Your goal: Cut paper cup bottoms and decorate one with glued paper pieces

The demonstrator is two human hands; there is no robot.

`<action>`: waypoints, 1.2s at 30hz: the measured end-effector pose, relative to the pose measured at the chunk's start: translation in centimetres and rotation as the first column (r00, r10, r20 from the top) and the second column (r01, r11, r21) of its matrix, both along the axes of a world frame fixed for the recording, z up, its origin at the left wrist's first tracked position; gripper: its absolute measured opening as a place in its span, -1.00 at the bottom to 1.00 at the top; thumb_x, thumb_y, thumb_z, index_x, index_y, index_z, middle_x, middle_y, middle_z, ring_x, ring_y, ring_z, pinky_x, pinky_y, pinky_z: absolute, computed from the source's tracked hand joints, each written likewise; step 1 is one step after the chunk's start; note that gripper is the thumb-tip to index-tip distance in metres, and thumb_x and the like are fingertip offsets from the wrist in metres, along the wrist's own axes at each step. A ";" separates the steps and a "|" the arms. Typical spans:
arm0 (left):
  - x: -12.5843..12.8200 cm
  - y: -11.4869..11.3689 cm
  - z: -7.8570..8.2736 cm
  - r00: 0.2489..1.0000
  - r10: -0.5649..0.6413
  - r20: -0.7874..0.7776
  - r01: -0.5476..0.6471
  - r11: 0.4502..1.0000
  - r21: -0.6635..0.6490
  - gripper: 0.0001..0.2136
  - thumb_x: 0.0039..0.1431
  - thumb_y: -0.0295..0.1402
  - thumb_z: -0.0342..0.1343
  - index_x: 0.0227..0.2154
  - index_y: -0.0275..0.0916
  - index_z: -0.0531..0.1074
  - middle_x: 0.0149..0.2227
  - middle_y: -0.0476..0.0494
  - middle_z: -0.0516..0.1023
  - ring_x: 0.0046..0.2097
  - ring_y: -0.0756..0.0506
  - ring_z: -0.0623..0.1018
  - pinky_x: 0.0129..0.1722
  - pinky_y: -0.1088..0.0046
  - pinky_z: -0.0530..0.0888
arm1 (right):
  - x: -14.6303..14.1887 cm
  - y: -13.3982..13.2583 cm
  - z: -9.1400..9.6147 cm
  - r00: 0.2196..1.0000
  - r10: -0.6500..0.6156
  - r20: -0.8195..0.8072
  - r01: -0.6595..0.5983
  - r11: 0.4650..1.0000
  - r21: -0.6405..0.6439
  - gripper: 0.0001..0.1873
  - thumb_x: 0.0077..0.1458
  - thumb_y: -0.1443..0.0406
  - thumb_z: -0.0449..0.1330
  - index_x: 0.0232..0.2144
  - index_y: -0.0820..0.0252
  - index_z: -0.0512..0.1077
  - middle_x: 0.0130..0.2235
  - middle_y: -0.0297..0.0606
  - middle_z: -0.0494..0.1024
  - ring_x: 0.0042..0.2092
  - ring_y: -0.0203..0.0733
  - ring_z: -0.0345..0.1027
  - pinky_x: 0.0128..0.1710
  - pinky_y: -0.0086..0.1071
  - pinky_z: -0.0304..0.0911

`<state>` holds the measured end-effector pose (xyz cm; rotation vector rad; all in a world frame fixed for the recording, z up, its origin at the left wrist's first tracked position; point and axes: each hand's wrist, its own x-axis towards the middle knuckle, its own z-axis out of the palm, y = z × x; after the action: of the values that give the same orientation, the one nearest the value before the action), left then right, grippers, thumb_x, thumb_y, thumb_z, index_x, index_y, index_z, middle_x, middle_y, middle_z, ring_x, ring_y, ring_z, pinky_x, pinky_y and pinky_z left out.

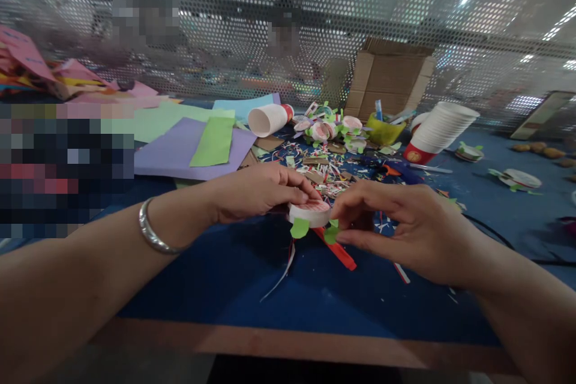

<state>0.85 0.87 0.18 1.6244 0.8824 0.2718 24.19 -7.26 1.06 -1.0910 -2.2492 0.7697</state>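
Between my hands is a paper-cup turtle (310, 214), a round white cup base with red markings on top and green paper tabs at its edge. My left hand (270, 189) is closed on its left side, thumb and fingers at the rim. At its right side my right hand (396, 222) pinches a small green paper tab (332, 233) between thumb and fingertips. Just beneath the turtle, a red-orange marker (337, 250) lies on the blue table (216, 288). A thin curled paper strip (282, 273) is beside it.
Paper scraps (315, 162) spread behind my hands. Farther back lie several similar turtles (321, 132), a tipped paper cup (267, 120), a yellow container (384, 131) and stacked cups (443, 129). Purple paper (180, 150) is at left, a glue gun (402, 173) at right.
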 end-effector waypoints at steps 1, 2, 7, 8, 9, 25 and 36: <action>0.1 0.0 -0.1 1.000 -0.007 0.020 0.007 1.000 -0.015 -0.85 0.18 -0.35 0.20 -0.25 -0.20 0.65 -0.30 0.01 0.64 -0.37 0.04 0.46 -0.39 0.59 0.31 | -0.1 0.0 0.0 1.000 0.008 0.005 -0.008 1.000 0.007 -0.87 0.24 0.25 0.30 -0.15 0.11 0.55 -0.28 -0.38 0.62 -0.35 -0.34 0.49 -0.33 -0.45 0.38; 0.2 0.0 -0.2 0.999 -0.016 0.036 0.017 1.000 -0.024 -0.86 0.18 -0.38 0.19 -0.27 -0.20 0.65 -0.28 0.01 0.65 -0.34 0.04 0.49 -0.35 0.59 0.34 | -0.1 0.0 0.0 1.000 0.016 0.009 -0.017 1.000 0.013 -0.87 0.24 0.27 0.30 -0.15 0.12 0.55 -0.27 -0.38 0.63 -0.35 -0.34 0.50 -0.33 -0.46 0.37; 0.4 -0.2 -0.1 0.998 -0.053 0.020 0.053 0.999 -0.013 -0.85 0.20 -0.45 0.16 -0.32 -0.19 0.64 -0.37 0.05 0.64 -0.36 0.06 0.51 -0.36 0.62 0.34 | -0.2 0.0 -0.2 0.998 0.054 0.018 -0.054 0.998 0.020 -0.84 0.23 0.34 0.30 -0.12 0.12 0.53 -0.23 -0.41 0.64 -0.31 -0.38 0.52 -0.28 -0.48 0.39; 0.4 -0.2 -0.1 0.999 -0.052 0.017 0.052 0.999 -0.014 -0.86 0.20 -0.45 0.16 -0.33 -0.20 0.64 -0.37 0.04 0.64 -0.36 0.06 0.51 -0.36 0.62 0.35 | -0.2 0.0 -0.2 0.998 0.058 0.024 -0.058 0.998 0.022 -0.83 0.23 0.35 0.29 -0.11 0.13 0.52 -0.23 -0.40 0.64 -0.31 -0.37 0.52 -0.27 -0.48 0.39; 0.5 -0.3 0.0 0.999 -0.048 0.018 0.049 0.999 -0.015 -0.86 0.19 -0.45 0.16 -0.33 -0.20 0.64 -0.38 0.04 0.64 -0.37 0.06 0.51 -0.36 0.62 0.35 | -0.2 0.0 -0.2 0.998 0.059 0.031 -0.060 0.998 0.028 -0.84 0.23 0.35 0.29 -0.12 0.13 0.52 -0.23 -0.40 0.64 -0.31 -0.37 0.52 -0.27 -0.47 0.39; 0.9 -1.1 0.6 0.997 -0.039 -0.067 0.037 0.999 -0.030 -0.86 0.22 -0.47 0.13 -0.36 -0.24 0.60 -0.42 0.08 0.58 -0.39 0.08 0.47 -0.36 0.65 0.34 | -0.7 -0.1 -0.1 0.995 0.059 0.081 -0.056 0.998 -0.039 -0.88 0.21 0.40 0.26 -0.18 0.16 0.50 -0.36 -0.40 0.61 -0.39 -0.35 0.49 -0.33 -0.48 0.34; 0.4 -1.1 0.7 0.989 -0.089 -0.120 0.118 0.961 0.252 -0.82 0.19 -0.39 0.11 -0.29 -0.23 0.63 -0.38 0.04 0.60 -0.37 0.02 0.48 -0.38 0.60 0.35 | -0.8 0.0 0.1 0.989 0.071 0.127 -0.071 0.997 -0.002 -0.88 0.22 0.38 0.24 -0.20 0.15 0.57 -0.38 -0.35 0.61 -0.36 -0.28 0.49 -0.33 -0.44 0.32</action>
<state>1.28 -0.23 0.84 1.9374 0.8670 0.2347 23.38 -7.31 1.15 -1.0922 -2.4061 0.7449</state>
